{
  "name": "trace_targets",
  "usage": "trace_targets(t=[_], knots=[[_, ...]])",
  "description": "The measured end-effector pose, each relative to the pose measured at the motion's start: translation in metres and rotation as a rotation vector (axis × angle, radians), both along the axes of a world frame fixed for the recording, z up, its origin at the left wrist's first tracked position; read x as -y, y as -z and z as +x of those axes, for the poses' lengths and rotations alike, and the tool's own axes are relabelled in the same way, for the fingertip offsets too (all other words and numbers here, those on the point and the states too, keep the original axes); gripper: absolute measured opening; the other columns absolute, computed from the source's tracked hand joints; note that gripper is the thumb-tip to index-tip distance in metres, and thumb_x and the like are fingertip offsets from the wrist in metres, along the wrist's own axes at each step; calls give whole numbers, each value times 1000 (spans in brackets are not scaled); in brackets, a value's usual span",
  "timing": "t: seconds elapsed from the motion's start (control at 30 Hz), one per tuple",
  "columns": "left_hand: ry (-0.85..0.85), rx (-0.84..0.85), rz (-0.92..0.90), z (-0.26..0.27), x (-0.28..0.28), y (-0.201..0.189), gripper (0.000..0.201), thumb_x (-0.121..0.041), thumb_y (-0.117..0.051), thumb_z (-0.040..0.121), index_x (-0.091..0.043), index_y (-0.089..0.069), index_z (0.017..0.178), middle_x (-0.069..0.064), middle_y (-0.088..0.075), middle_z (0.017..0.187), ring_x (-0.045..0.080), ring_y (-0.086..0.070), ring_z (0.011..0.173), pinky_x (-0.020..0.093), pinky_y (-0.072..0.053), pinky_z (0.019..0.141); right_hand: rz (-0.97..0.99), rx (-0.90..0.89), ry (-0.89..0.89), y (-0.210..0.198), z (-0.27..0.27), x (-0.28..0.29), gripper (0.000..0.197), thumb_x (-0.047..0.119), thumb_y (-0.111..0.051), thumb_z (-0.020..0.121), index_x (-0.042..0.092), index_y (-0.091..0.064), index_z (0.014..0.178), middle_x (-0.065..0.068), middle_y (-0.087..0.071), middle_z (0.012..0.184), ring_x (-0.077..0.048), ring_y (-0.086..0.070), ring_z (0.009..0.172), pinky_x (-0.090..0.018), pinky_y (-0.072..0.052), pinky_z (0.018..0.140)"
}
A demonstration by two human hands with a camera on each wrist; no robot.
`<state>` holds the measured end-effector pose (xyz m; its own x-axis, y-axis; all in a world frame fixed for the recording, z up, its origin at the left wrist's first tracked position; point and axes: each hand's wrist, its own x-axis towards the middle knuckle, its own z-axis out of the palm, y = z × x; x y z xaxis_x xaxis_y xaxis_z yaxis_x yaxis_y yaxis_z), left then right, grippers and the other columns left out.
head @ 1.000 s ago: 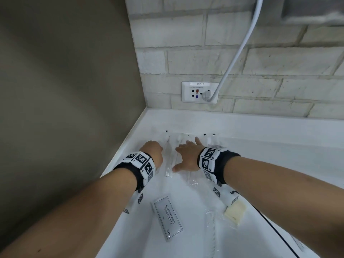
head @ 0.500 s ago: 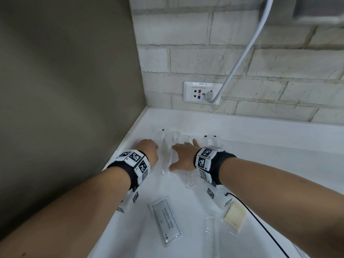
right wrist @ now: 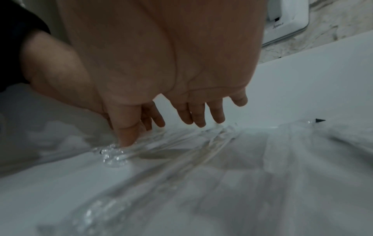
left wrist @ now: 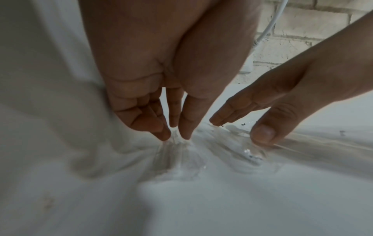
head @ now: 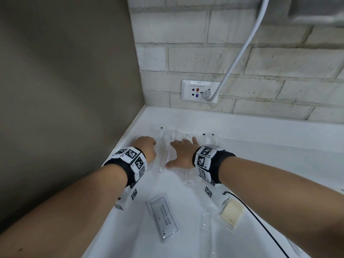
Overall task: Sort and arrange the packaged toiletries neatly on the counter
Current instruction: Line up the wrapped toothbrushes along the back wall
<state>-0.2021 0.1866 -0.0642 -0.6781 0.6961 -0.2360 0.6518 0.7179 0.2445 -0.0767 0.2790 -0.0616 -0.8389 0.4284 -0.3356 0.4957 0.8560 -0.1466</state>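
Several clear-wrapped toothbrush packets (head: 162,153) lie side by side at the back left of the white counter (head: 260,146). My left hand (head: 147,148) stands over the leftmost ones, its fingertips (left wrist: 165,137) pointing down and touching a packet's wrapper (left wrist: 181,153). My right hand (head: 181,152) lies spread and flat over the neighbouring packets. Its thumb (right wrist: 127,135) presses the crinkled end of one wrapper (right wrist: 113,153), and its fingers rest on the wrappers farther back. Neither hand has lifted anything. Nearer me lies a shampoo sachet (head: 163,218).
A wrapped cream soap bar (head: 231,213) and a wrapped comb (head: 208,231) lie near the sachet. A black cable (head: 260,222) crosses the counter under my right arm. A grey wall closes the left side. The brick back wall carries a socket (head: 201,91) with a white cord.
Both hands stay on the toothbrush packets and have shifted only slightly. My head view has drifted a little.
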Motion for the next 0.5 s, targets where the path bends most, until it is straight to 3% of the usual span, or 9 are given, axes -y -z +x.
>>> trace_targets(t=[0.17,0.3,0.4,0.5], knots=[[-14,13,76,0,-1,-7,47,-20,-55,91,-19,-48,138,8,-50,138,26,-54,122,32,-43,101,24,-15,28,-20,21,-15,81,61,-46,87,21,-20,153,0,-18,161,-25,-9,149,-51,5,119],[145,7,133,23,-9,-15,43,-34,-56,91,-23,-54,133,5,-53,133,25,-51,120,33,-41,103,31,55,47,-30,53,-37,80,61,-54,83,28,-26,150,2,-26,158,-22,-7,149,-49,7,120],[280,46,59,47,-12,-15,51,-46,-61,83,-33,-54,132,0,-49,134,23,-42,130,31,-36,106,43,114,32,-28,78,-42,86,61,-61,78,27,-28,149,-1,-28,157,-21,-5,150,-50,12,119],[323,18,-63,67,-10,-11,66,-57,-68,70,-42,-52,133,3,-42,131,24,-46,126,35,-39,107,39,134,4,-18,93,-39,91,65,-62,75,25,-29,149,-1,-28,157,-20,-5,150,-50,14,118]])
